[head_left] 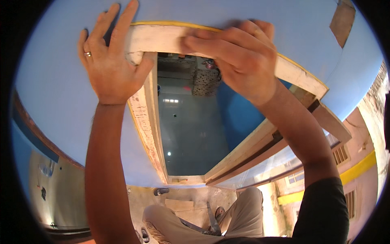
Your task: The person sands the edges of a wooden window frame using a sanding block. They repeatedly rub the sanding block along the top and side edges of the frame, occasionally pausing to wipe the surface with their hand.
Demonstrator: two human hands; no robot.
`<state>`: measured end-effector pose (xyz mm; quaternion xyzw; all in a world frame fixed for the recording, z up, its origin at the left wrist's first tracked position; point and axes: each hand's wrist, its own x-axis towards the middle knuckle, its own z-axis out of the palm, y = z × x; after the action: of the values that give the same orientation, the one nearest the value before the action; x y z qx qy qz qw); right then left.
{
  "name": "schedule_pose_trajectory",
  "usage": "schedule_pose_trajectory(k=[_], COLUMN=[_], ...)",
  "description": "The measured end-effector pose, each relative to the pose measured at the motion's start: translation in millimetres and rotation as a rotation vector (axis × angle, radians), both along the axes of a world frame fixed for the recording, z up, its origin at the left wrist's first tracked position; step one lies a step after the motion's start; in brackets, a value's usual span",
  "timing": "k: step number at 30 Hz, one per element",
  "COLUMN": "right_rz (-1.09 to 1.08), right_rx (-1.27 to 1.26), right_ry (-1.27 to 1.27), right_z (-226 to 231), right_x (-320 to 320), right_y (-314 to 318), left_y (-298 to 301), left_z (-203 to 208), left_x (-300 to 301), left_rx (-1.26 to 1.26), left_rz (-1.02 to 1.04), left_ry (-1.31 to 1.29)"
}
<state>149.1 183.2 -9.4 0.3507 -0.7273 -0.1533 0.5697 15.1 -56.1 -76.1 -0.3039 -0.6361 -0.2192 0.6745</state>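
While the left hand (pixel 111 71) is lying open at far left, the right hand (pixel 250 61) is curling on the window frame's far bar (pixel 158 36), whether gripping I cannot tell, and a slip could be scraping its fingers (pixel 227 49).

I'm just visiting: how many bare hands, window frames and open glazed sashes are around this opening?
Bare hands: 2 (left hand, right hand)
Window frames: 1, the wooden frame
Open glazed sashes: 1, the glazed sash
Total: 4
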Motion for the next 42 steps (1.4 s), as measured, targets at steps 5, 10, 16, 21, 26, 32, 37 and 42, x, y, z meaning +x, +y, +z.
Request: schedule_pose_trajectory(k=[5,10,16,21,26,32,37,42], right_rz=[-0.108,-0.103,0.058,-0.064,-0.125,0.075,-0.027,-0.022], right_rx=[-0.005,-0.018,0.042,0.066,0.022,0.039,0.044,0.023], right_ry=[-0.048,-0.035,0.007,-0.050,-0.041,-0.017,-0.062,0.012], right_z=[-4,-16,11,4,-12,6,5,-4], right_x=[14,36,-38,9,25,-54,-8,-6], right_y=[15,43,-48,4,19,-65,-17,-8], left_y=[0,4,3,-1,5,-2,-13,-2], left_z=[-4,-7,-3,-8,-8,-8,-9,-14], left_x=[-2,-2,-1,-3,-5,-6,-6,-13], left_rx=[0.097,0.210,0.192,0.167,0.205,0.190,0.166,0.188], left_rz=[0.024,-0.013,0.044,0.052,0.026,-0.011,0.020,0.005], left_ry=[0.013,0.022,0.027,0.009,0.022,0.009,-0.009,-0.020])
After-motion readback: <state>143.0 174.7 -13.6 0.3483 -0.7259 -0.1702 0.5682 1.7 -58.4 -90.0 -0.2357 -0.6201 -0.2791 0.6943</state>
